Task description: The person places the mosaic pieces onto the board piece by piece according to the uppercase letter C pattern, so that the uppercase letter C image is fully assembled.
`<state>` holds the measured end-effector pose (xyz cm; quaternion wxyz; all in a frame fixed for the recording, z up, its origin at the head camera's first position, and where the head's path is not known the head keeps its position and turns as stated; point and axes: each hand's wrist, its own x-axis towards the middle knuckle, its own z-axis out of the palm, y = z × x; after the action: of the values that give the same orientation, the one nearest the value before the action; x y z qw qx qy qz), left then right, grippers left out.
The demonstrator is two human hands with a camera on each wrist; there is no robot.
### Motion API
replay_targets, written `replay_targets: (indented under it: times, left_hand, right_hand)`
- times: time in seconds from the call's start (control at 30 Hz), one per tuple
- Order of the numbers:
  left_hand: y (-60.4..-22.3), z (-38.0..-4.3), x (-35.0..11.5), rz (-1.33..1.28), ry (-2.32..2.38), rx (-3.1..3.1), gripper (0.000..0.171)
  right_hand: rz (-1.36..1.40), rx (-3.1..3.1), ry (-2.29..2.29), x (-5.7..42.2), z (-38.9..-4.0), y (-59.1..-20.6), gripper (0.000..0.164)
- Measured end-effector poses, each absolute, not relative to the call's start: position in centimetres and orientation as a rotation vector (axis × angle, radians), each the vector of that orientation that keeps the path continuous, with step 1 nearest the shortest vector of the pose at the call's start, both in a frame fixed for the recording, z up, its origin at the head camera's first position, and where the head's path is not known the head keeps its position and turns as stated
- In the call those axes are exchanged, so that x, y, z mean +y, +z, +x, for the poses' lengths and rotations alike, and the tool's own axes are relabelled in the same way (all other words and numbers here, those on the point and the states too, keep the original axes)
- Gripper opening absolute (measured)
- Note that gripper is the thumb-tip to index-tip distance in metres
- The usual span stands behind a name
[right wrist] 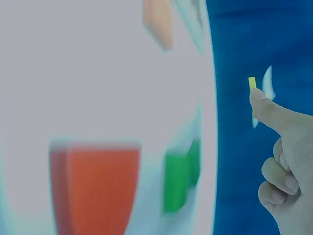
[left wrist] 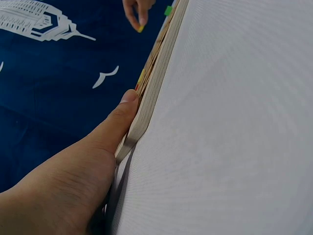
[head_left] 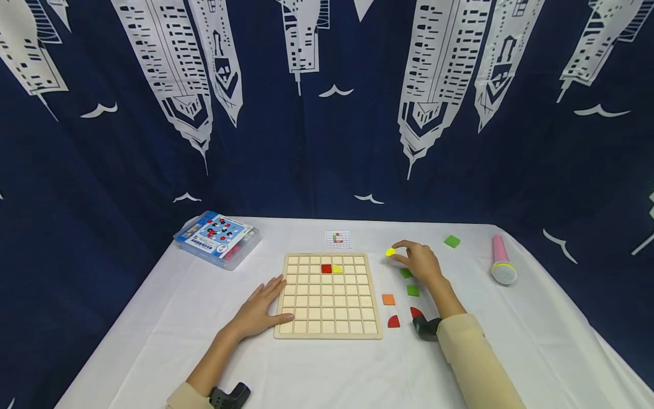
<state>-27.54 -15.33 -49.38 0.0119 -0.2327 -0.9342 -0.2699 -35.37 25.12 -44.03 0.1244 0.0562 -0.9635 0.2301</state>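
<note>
Navy fabric (head_left: 306,162), printed with white towers, hangs behind a white-clothed table (head_left: 327,375). Left hand (head_left: 261,308), fingers extended and spread, rests on the near-side edge of a pale wooden grid board (head_left: 328,336). Right hand (head_left: 421,263), off the board's opposite side, pinches a thin yellow tile (head_left: 390,251), its outline partly covered. Below that hand lie flat green squares (head_left: 413,291), an orange square (head_left: 388,299) and red quarter-rounds (head_left: 393,322).

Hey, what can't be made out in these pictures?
Pinched yellow piece, full outline: head view, right hand covers part.
Rightmost red piece, lower part: head view, hidden by black wrist device.
Card, exact pattern: head view, too small.
Orange piece, one end: right wrist view, cut by top edge.
</note>
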Motion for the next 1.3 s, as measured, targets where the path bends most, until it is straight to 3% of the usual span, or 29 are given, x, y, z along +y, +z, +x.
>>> replay_targets:
  times: [0.27,0.7,1.3]
  left_hand:
    - [-49.4,-27.5,-15.3,-0.726,-0.846,-2.915,0.094]
    - [-49.4,-27.5,-15.3,-0.729,-0.841,-2.918,0.094]
    - [-49.3,-27.4,-15.2,-0.704,-0.823,-2.925,0.092]
  right_hand:
    - [0.318,-2.607,0.662,19.6,-33.9,-42.1,0.033]
    - [0.414,-2.683,0.689,10.1,-34.1,-43.3,0.035]
    - [0.378,-2.87,0.679,7.6,-34.6,-45.4,0.03]
